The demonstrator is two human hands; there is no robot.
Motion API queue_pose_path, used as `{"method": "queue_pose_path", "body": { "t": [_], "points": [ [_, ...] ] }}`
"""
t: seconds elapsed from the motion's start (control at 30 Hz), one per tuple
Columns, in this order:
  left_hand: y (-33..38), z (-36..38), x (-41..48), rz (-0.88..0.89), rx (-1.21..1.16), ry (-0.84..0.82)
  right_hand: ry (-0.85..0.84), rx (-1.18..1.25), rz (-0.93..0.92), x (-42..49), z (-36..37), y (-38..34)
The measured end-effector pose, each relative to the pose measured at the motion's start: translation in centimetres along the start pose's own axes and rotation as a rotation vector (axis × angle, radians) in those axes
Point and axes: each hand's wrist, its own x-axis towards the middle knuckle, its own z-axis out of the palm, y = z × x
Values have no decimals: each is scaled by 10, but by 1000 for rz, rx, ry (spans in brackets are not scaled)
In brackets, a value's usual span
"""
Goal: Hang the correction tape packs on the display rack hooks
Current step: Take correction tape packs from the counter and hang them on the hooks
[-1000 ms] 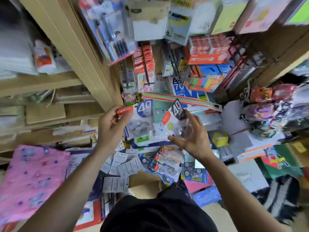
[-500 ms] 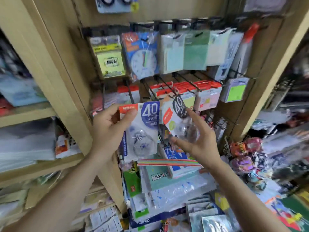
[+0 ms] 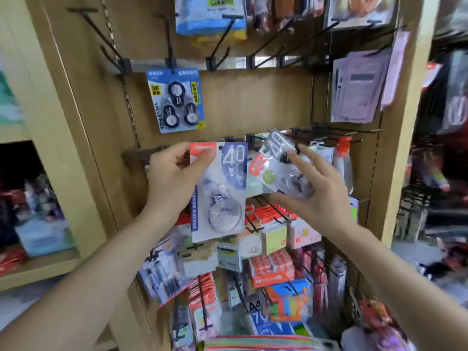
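My left hand pinches the top left corner of a blue-and-white correction tape pack marked 40, held upright in front of the rack. My right hand grips a second correction tape pack, tilted left, thumb under it and fingers spread over its front. Both packs sit level with a row of black hooks on the wooden display rack. A blue three-roll correction tape pack hangs from a hook above my left hand.
Bare black hooks stick out along the upper rail. Sticky notes, red boxes and other stationery crowd the lower hooks. A pale purple pack hangs at upper right. Wooden shelves stand to the left.
My view has swung up from the goods pile to the rack. Both hands rose with their packs from the lower rows to the middle hook row.
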Motion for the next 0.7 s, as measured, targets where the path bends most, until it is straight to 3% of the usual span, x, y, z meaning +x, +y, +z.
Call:
{"method": "queue_pose_path", "body": {
  "t": [0.27, 0.7],
  "points": [
    [31, 20, 75, 52, 66, 22, 117, -206, -81, 95, -21, 27],
    [46, 68, 179, -89, -63, 178, 26, -281, 54, 163, -31, 41]
  ]
}}
